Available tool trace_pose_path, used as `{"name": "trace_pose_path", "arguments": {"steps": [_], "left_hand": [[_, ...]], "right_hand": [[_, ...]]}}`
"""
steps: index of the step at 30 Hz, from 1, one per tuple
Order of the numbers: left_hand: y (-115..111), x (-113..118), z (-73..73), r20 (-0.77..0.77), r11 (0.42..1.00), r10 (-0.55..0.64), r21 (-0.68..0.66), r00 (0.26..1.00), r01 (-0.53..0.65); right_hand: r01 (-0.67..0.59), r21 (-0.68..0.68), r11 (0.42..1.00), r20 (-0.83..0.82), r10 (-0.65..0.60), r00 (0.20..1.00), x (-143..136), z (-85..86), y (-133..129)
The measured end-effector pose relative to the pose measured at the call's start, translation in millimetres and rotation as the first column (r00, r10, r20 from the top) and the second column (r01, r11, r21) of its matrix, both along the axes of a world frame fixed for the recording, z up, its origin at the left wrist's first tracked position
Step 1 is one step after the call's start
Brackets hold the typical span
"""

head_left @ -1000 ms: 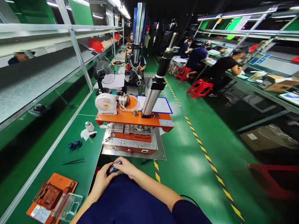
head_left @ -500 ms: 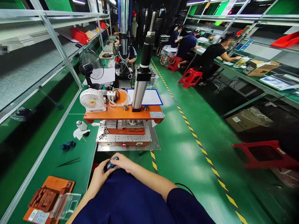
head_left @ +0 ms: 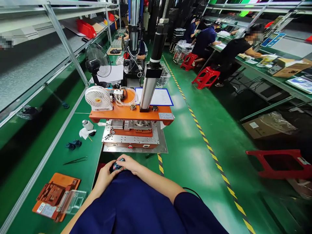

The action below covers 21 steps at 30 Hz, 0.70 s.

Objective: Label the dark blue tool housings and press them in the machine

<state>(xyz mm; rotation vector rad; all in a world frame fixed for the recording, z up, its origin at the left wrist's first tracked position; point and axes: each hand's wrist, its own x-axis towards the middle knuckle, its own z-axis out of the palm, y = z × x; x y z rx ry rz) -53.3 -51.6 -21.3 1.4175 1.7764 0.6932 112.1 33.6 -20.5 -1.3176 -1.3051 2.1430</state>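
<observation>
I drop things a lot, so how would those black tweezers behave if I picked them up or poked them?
The black tweezers would probably feel light, being thin. They might squeeze together, since a gap shows between their prongs. Poked, they'd likely slide, not roll, lying long and flat.

Dark part [head_left: 116, 165] in both hands [head_left: 105, 173] [head_left: 129, 163]

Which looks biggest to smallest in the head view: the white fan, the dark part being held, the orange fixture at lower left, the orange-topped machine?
1. Orange-topped machine
2. Orange fixture
3. White fan
4. Dark part, though it is partly covered
</observation>
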Motion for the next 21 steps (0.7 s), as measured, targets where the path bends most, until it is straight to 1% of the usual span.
{"name": "trace_pose_path", "arguments": {"steps": [6,15,21], "left_hand": [[-2.7,2.2,2.3,-0.014,1.0,0.011,0.02,1.0,-0.011],[-6.1,5.9,5.3,-0.073,1.0,0.003,-0.016,0.997,-0.004],[-7.2,7.8,4.4,-0.057,1.0,-0.001,-0.031,0.998,-0.001]], "right_hand": [[0.001,-0.008,1.0,-0.006,-0.001,1.0,0.7,-2.8,-2.0],[-0.015,-0.026,1.0,-0.037,0.015,0.999,4.9,-6.8,-3.3],[-0.023,-0.025,0.999,-0.057,0.022,0.998,8.0,-8.2,-4.4]]}}
